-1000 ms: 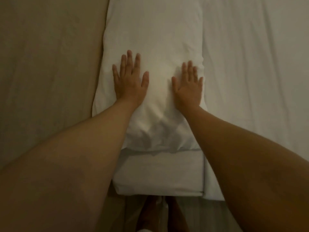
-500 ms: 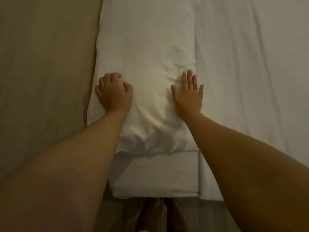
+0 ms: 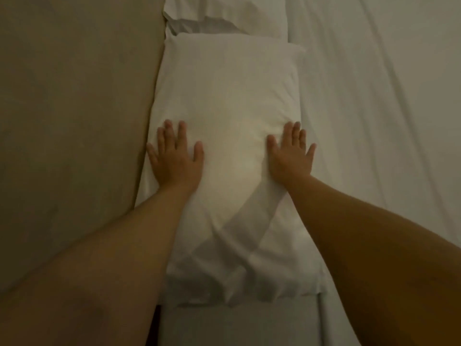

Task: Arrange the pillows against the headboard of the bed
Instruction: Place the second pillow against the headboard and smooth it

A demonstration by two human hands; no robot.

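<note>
**Two flat hands on a pillow beside the headboard**

A white pillow (image 3: 225,136) is shown lying lengthwise on the bed (image 3: 379,121), with its long left edge set against the tan headboard (image 3: 74,108). The pillow is taken as the landmark for all positions given here. The left hand (image 3: 175,158) is laid palm down on the pillow's left side, close to the edge that meets the headboard; its fingers (image 3: 181,131) are extended and slightly spread, and nothing is gripped. The right hand (image 3: 290,156) is laid palm down on the pillow's right side, at about the same height as the left hand; its fingers (image 3: 295,132) are likewise straight and a little apart, flat on the cloth, with the little finger reaching past the pillow's right edge. Both bare forearms are seen running from the lower corners of the view up to the pillow. Creases are visible in the pillowcase between and below the two hands, and the case's loose near end is rumpled. A second pillow (image 3: 224,13) is seen just beyond the far end of the first, also beside the headboard; its near corner is crumpled and touches the first pillow. To the right of the pillow the white sheet of the bed is marked by long diagonal wrinkles. Below the pillow's near end, the end of the mattress (image 3: 237,325) is shown.
</note>
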